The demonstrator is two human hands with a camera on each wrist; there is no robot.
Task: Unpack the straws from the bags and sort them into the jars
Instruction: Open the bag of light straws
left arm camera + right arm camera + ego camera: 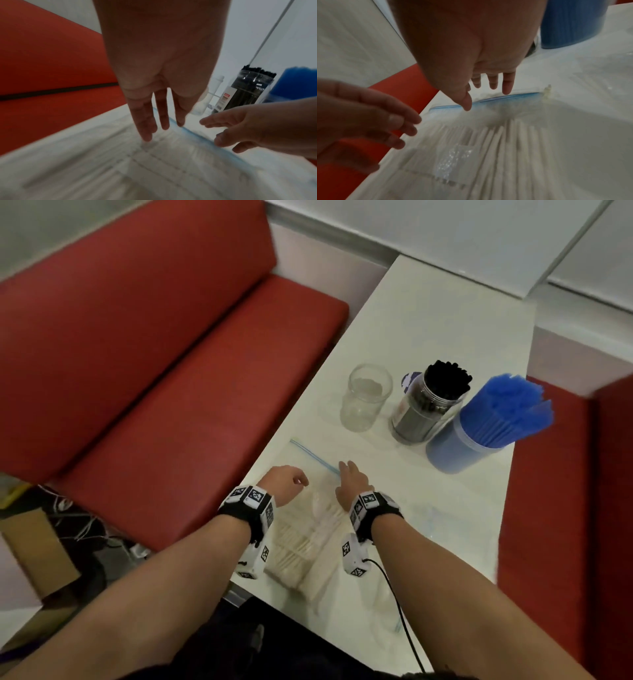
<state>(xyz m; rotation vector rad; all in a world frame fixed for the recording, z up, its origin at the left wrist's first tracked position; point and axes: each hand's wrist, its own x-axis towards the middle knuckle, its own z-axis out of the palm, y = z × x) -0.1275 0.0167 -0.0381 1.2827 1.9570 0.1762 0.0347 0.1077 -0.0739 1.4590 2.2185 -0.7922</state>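
Observation:
A clear zip bag (310,529) full of white straws (510,143) lies on the white table (431,313), its blue zip strip (313,455) at the far end. My left hand (287,479) hovers just over the bag near the strip, fingers straight and loose, holding nothing. My right hand (352,477) is beside it, fingers extended toward the strip (488,100), also empty. Behind stand an empty clear jar (366,397), a jar of black straws (428,402) and a jar of blue straws (486,422).
A red bench seat (154,371) runs along the table's left edge, and a red panel (561,508) borders its right side. A black cable (400,604) trails from my right wrist across the near table. Another flat clear bag (428,518) lies right of my right hand.

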